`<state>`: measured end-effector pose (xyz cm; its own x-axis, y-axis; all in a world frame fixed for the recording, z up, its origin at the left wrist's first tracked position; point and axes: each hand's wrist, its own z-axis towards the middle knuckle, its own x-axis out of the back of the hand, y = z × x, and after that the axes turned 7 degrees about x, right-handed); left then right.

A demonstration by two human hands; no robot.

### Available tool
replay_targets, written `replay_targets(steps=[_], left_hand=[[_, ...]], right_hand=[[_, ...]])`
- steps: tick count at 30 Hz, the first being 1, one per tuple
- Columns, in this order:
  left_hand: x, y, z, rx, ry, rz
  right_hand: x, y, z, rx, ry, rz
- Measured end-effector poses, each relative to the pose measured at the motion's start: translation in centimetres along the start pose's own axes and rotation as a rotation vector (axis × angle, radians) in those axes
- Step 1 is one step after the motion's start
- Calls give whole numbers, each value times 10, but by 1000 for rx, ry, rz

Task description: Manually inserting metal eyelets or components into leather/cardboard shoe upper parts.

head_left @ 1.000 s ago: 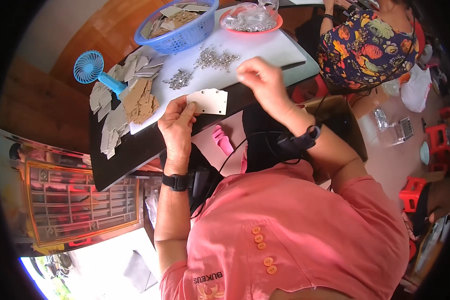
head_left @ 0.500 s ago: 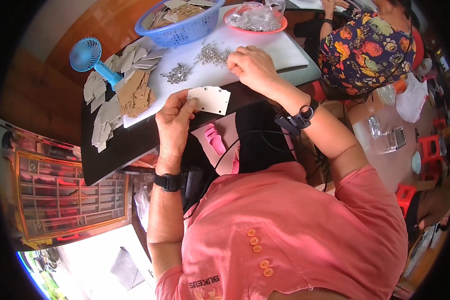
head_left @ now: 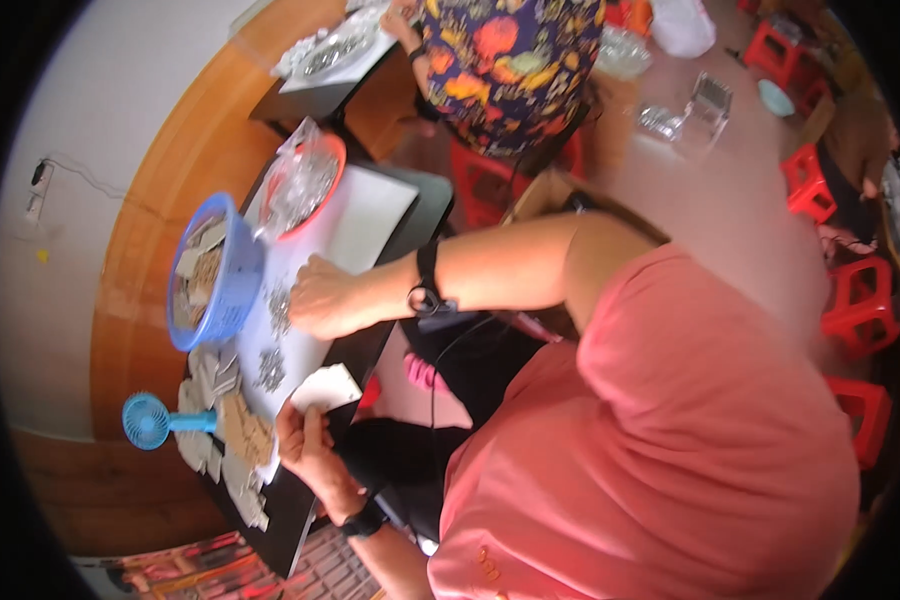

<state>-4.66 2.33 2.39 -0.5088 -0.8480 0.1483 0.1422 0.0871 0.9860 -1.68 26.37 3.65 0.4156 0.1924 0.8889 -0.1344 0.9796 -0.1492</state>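
Observation:
My left hand [head_left: 308, 448] is closed on a white card [head_left: 328, 389] with small dark holes or studs, holding it by its edge over the near side of the table. My right hand [head_left: 327, 298] is curled with its fingers bent down beside a pile of small shiny metal pieces [head_left: 280, 308]. Its fingertips are hidden, so what they pinch cannot be made out. A second small pile of metal pieces [head_left: 269, 370] lies on the white sheet [head_left: 370, 212], between the first pile and the card.
A blue basket [head_left: 238, 285] of cards and a red bowl [head_left: 336, 160] with a plastic bag [head_left: 295, 190] stand on the table. Grey cards [head_left: 240, 490], brown cards [head_left: 247, 432] and a blue fan [head_left: 146, 420] lie leftward. Another person [head_left: 510, 70] sits beyond; red stools [head_left: 860, 300] stand right.
The whole view has swung round, so the table now appears further left and tilted. My left hand still holds the white card, and my right hand stays near the metal pieces.

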Motion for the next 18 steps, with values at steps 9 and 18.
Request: replay_targets(steps=[9, 18], left_hand=[[-10, -6, 8, 60, -19, -131], [-24, -4, 14, 40, 11, -183]], right_hand=[[8, 11, -16, -36, -44, -41], [23, 40, -15, -204, -94, 222]])
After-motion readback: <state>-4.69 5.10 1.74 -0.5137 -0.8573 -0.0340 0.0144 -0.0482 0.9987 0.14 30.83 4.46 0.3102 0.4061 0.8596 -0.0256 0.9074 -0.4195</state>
